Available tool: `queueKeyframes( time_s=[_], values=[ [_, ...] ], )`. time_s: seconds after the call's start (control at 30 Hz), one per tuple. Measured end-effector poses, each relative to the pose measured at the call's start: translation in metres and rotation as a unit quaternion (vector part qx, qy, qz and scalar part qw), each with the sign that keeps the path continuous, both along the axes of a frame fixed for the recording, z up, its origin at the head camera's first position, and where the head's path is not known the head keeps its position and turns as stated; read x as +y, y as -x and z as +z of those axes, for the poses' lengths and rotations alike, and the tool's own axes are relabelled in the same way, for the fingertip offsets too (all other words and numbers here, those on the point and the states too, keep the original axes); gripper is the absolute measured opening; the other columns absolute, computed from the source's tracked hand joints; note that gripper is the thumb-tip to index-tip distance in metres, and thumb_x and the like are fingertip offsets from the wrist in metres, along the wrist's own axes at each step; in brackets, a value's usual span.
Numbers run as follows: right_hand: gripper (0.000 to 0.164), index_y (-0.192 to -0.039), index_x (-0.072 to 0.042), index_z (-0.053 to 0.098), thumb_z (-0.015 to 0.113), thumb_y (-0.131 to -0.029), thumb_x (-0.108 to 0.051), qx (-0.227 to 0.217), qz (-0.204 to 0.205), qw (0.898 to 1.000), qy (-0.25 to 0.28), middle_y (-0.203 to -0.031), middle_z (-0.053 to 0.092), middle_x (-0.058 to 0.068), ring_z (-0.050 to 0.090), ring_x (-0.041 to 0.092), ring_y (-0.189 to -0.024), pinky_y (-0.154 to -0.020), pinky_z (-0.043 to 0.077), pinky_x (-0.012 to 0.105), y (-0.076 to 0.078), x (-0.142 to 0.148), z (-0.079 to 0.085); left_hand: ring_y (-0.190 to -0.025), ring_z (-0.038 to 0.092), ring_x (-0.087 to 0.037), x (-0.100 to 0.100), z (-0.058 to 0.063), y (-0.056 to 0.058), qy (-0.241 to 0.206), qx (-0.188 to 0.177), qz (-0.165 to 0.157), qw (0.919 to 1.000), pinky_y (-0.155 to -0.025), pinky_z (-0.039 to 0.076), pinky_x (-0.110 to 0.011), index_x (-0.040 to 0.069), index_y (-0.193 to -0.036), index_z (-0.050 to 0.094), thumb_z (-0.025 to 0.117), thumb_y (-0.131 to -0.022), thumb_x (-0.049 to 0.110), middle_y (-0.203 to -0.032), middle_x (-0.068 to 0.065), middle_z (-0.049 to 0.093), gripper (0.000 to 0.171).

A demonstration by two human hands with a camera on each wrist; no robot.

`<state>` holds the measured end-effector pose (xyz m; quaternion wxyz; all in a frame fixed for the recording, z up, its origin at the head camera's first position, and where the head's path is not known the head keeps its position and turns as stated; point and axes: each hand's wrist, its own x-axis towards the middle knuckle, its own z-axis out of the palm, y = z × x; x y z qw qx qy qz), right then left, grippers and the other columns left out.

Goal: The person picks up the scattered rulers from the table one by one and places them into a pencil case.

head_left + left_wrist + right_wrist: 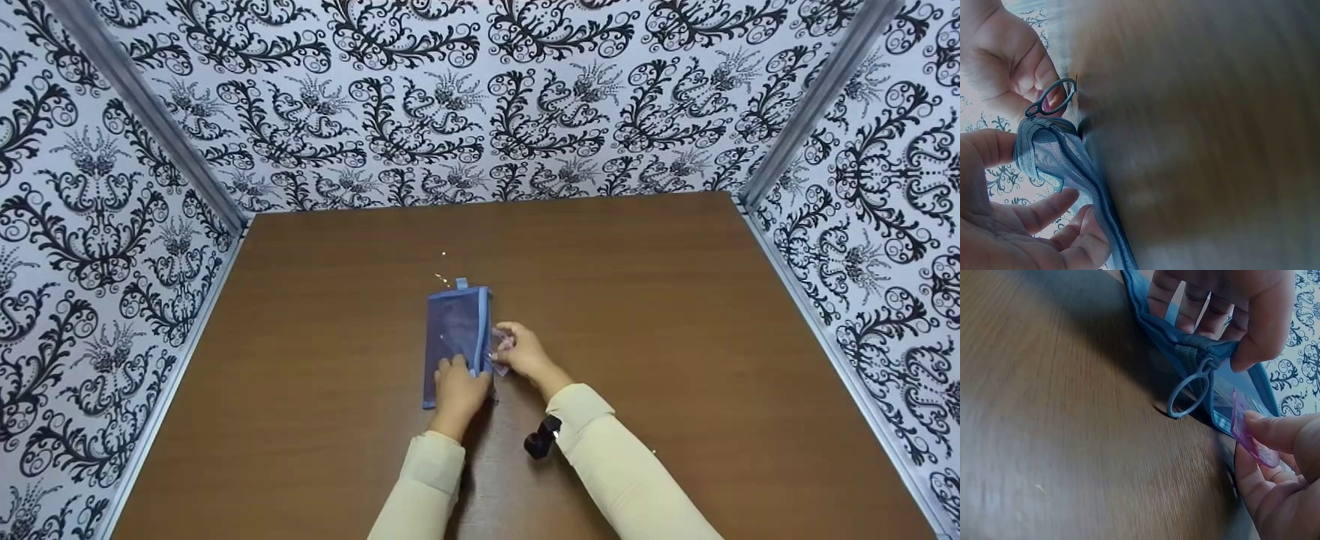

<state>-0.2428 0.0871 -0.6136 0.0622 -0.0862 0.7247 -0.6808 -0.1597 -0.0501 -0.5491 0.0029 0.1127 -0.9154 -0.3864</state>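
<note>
A blue mesh zip pouch (pixel 454 322) lies lengthwise on the wooden table, its zipped edge toward the right. My left hand (pixel 459 390) grips the pouch's near right corner, thumb on one side and fingers on the other. At that corner a loop-shaped zipper pull (pixel 1175 396) hangs out. The zip stands apart, as the right wrist view shows. Between thumb and fingers my right hand (pixel 527 352) pinches a thin, see-through pink plastic piece (pixel 1252 439) with markings. The piece is right at the pouch's opening; its full shape is partly hidden by the fingers.
The brown table (pixel 315 300) is bounded by patterned black-and-white walls (pixel 450 105) at the back and sides. Small bright specks (pixel 445 281) lie beyond the pouch. A black device (pixel 540 441) is on the right wrist.
</note>
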Motion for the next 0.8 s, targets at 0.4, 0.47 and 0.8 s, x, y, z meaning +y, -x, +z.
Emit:
queueKeyframes(
  time_s=[0.4, 0.47, 0.8],
  values=[
    [0.060, -0.122, 0.002, 0.056, 0.076, -0.065, 0.009, 0.023, -0.016, 0.995, -0.093, -0.111, 0.064, 0.013, 0.055, 0.014, -0.073, -0.066, 0.049, 0.026, 0.010, -0.006, -0.012, -0.104, 0.049, -0.042, -0.001, 0.001, 0.000, 0.001, 0.005, -0.001, 1.0000, -0.089, 0.043, -0.051, -0.008, -0.113, 0.060, 0.068, -0.077, 0.020, -0.110, -0.024, 0.052, 0.047],
    [0.059, -0.120, 0.001, 0.058, 0.077, -0.065, 0.008, 0.035, -0.016, 0.994, -0.104, -0.104, 0.064, 0.012, 0.056, 0.017, -0.074, -0.067, 0.050, 0.028, 0.014, -0.007, -0.018, -0.104, 0.049, -0.042, -0.001, 0.001, 0.000, -0.001, 0.002, -0.001, 1.0000, -0.089, 0.043, -0.051, -0.008, -0.113, 0.060, 0.068, -0.077, 0.020, -0.110, -0.023, 0.052, 0.047],
    [0.058, -0.113, -0.005, 0.058, 0.078, -0.059, 0.007, 0.065, -0.043, 0.990, -0.115, -0.099, 0.065, 0.011, 0.060, 0.018, -0.082, -0.074, 0.049, 0.026, 0.021, -0.012, -0.040, -0.101, 0.049, -0.042, 0.000, 0.000, 0.000, -0.006, 0.011, 0.001, 0.9999, -0.087, 0.043, -0.050, -0.009, -0.111, 0.060, 0.067, -0.076, 0.018, -0.107, -0.023, 0.052, 0.044]
  ],
)
